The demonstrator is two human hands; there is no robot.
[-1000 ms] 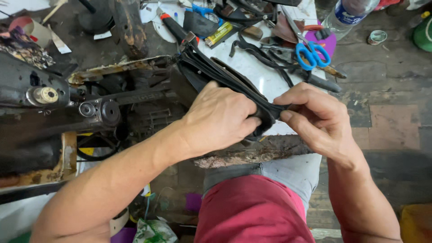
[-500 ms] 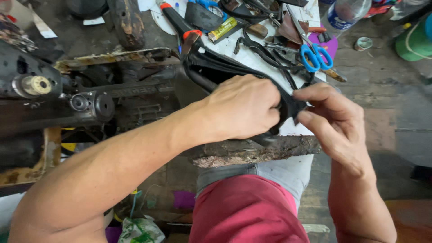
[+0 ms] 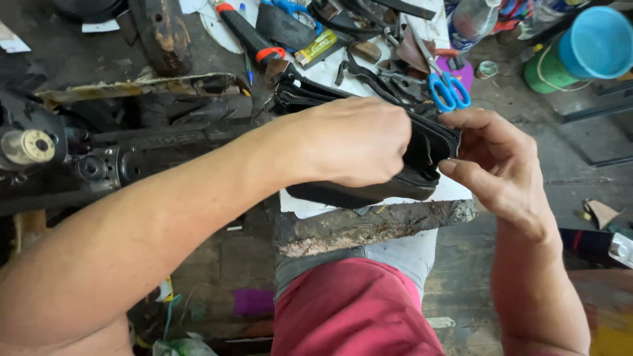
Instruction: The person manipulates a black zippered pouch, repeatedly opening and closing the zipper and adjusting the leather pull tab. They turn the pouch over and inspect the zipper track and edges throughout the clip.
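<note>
Both of my hands hold a black zippered leather pouch (image 3: pixel 422 173) over the edge of a worn wooden bench (image 3: pixel 369 227). My left hand (image 3: pixel 356 142) lies over the top of the pouch and covers most of it, fingers curled down on it. My right hand (image 3: pixel 498 165) pinches the pouch's right end between thumb and fingers, beside the zipper. The pouch's far end (image 3: pixel 297 92) sticks out to the upper left, showing its zipper teeth.
Blue-handled scissors (image 3: pixel 448 89), a red-and-black handled tool (image 3: pixel 247 36), a yellow lighter (image 3: pixel 316 47) and several dark tools lie on the white board behind. A black sewing machine (image 3: pixel 79 158) stands at left. A blue cup (image 3: pixel 597 43) and a plastic bottle (image 3: pixel 471 23) sit at upper right.
The pouch has been turned and flattened in my hands, showing more of its side. My right hand shifted from gripping its end to pinching near the zipper. The view moved closer.
</note>
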